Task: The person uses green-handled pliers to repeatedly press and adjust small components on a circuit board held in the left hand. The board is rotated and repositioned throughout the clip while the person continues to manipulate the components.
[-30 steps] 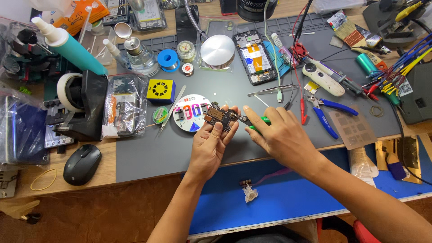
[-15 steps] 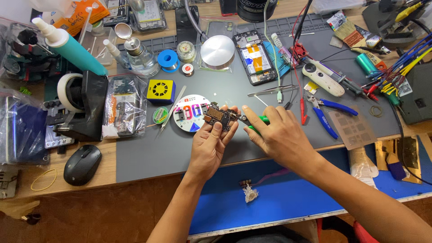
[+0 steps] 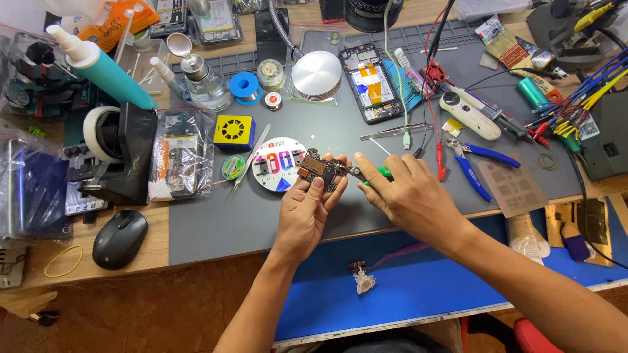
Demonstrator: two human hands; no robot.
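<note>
1. Left hand (image 3: pixel 307 209): fingers curled narrow around one small circuit board (image 3: pixel 320 168), pinched by its edges and held just above the grey mat (image 3: pixel 216 222) on the surface, thumb pressed on the near face.
2. Right hand (image 3: pixel 409 196): closed around one green-handled tool (image 3: pixel 378 174), tip pointing left and meeting the right edge of the circuit board.
3. Key relation: board just left of the right hand, at the tool tip; long axis of the board roughly left to right, slightly tilted; tool nearly in line with that axis. Left hand nearer, already bearing the board; right hand reaching it only through the tool.
4. Just behind the board: one round white disc (image 3: pixel 278 163) with small coloured parts, lying flat on the mat.
5. Further counts: one opened phone (image 3: pixel 367 82) well behind, one blue-handled pliers (image 3: pixel 477 163) to the right, one black mouse (image 3: pixel 119 238) far left, one yellow square box (image 3: pixel 233 132), one blue solder spool (image 3: pixel 245 86).
6. Tweezers near the disc: number hard to tell.
</note>
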